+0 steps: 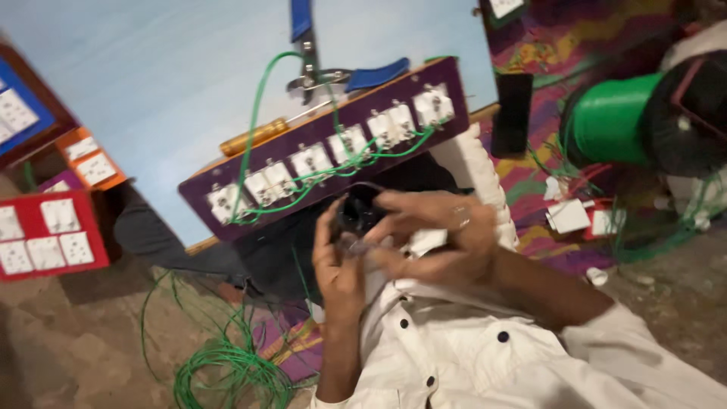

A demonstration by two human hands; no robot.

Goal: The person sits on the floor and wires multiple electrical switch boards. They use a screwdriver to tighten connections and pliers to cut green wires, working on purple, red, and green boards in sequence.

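Both of my hands meet in front of my white shirt around a small black roll, likely tape (356, 210). My left hand (337, 261) grips it from below. My right hand (435, 231), with a ring on one finger, closes over it from the right. Just beyond the hands lies a long purple switch board (447, 79) carrying several white switch modules (312, 160) linked by green wire (261, 102). The motion blur hides how the fingers sit on the roll.
Blue-handled pliers (376, 74) and an amber-handled screwdriver (254, 136) rest on a pale blue board (151, 83). A green wire spool (609, 117) stands at the right, a black phone (513, 113) beside it. Loose green wire (227, 371) coils on the floor. Red, orange and blue switch boards (45, 236) sit left.
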